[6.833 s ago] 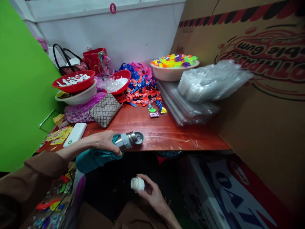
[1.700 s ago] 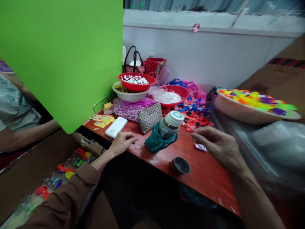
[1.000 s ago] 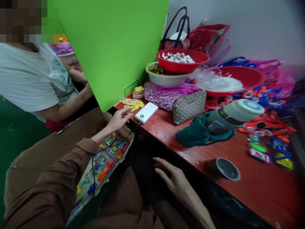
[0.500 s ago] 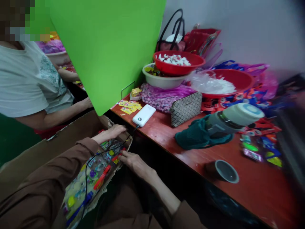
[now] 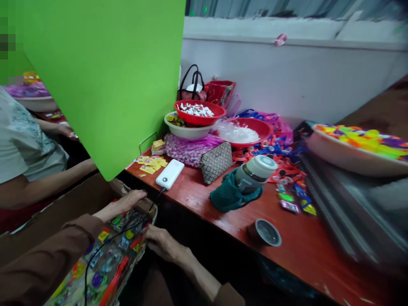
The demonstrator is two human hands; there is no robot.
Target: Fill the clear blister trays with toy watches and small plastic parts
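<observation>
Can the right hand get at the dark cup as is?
Probably yes. The right hand is at the cardboard box; the cup stands near the table's front edge, with the bottle behind it. I see nothing blocking the way.

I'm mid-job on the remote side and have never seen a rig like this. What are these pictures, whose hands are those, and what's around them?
There is no robot. Every picture comes from one camera worn on a person's head, looking forward and down. The left hand and right hand are that person's own, both at the cardboard box of small packaged toys; whether either grips anything is unclear.

On the red-brown table are a white power bank with a cable, a patterned pouch, a capped bottle in a teal sleeve, and a dark cup. Bowls and bags sit behind.

The forearm at far left belongs to another person.
</observation>
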